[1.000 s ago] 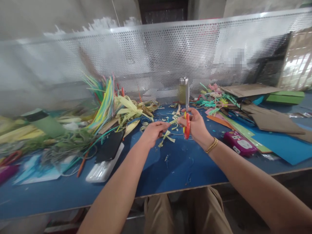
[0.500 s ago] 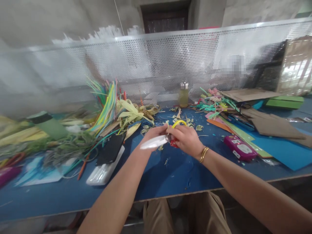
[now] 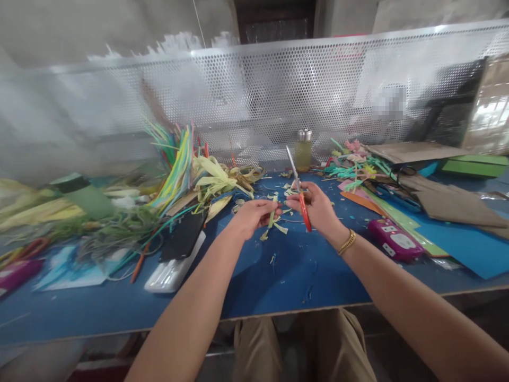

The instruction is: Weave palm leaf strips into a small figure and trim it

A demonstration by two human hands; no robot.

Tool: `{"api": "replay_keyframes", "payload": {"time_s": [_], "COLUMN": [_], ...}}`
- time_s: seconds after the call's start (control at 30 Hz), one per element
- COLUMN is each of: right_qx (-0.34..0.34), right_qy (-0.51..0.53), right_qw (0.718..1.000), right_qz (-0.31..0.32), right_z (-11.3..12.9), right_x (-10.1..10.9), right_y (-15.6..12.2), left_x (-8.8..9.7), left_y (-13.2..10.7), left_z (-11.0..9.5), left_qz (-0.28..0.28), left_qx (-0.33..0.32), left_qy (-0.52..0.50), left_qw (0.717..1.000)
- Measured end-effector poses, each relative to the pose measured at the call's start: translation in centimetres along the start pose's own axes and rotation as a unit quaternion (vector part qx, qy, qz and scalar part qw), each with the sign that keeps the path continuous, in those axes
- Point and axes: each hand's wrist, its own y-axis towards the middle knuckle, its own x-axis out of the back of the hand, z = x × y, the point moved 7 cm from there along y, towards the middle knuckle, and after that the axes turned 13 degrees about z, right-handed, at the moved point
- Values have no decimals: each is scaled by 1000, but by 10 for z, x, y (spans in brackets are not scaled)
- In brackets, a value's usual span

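Note:
Between the thumb and fingers of my left hand (image 3: 254, 216) a narrow pale green husk strip (image 3: 271, 219) is pinched, its lower end hanging over the blue table. My right hand (image 3: 317, 208) is closed around a pair of scissors (image 3: 303, 204) with red on the handle. The blades point up and away from me, and they look closed. Both hands are close together above the table, fingertips almost meeting. Pale husk scraps (image 3: 281, 228) lie under and beyond them.
Left of the hands lie a husk bundle (image 3: 214, 178), colourful pipe cleaners (image 3: 175, 170) and a black phone (image 3: 183, 237) on a white case. A glass jar (image 3: 304, 151) stands at the back. To the right are a purple box (image 3: 395, 240), paper sheets and cardboard (image 3: 449, 201).
The scissors have swung from pointing left across my left hand to pointing upward. My hands have drawn slightly apart, and the strip in my left hand now shows.

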Motion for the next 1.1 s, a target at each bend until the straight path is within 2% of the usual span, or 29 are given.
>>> {"api": "replay_keyframes", "payload": {"time_s": [0.1, 0.27, 0.47, 0.6, 0.73, 0.83, 0.97, 1.1], "right_qx": [-65, -53, -33, -54, -111, -122, -104, -92], "right_qy": [61, 92, 87, 87, 37, -47, -137, -155], "right_qw": [995, 993, 996, 995, 992, 981, 956, 948], "right_qz": [37, 51, -5, -2, 56, 143, 238, 261], "right_z": [-12, -11, -11, -14, -18, -12, -2, 1], "right_x": [-7, -17, -6, -1, 4, 3, -9, -18], "right_y": [2, 1, 1, 1, -1, -3, -8, -10], "left_x": [-8, -13, -8, 3, 20, 29, 34, 35], "left_y": [0, -1, 0, 1, -1, -3, -4, -1], "left_z": [6, 9, 9, 5, -5, -12, -12, -7], "left_qz": [30, 45, 6, -32, -93, -121, -127, -122], "left_qx": [24, 49, 52, 26, -8, -34, -42, -31], "left_qy": [47, 93, 84, 48, -5, -32, -46, -30], "left_qw": [998, 993, 995, 998, 996, 992, 990, 992]}}
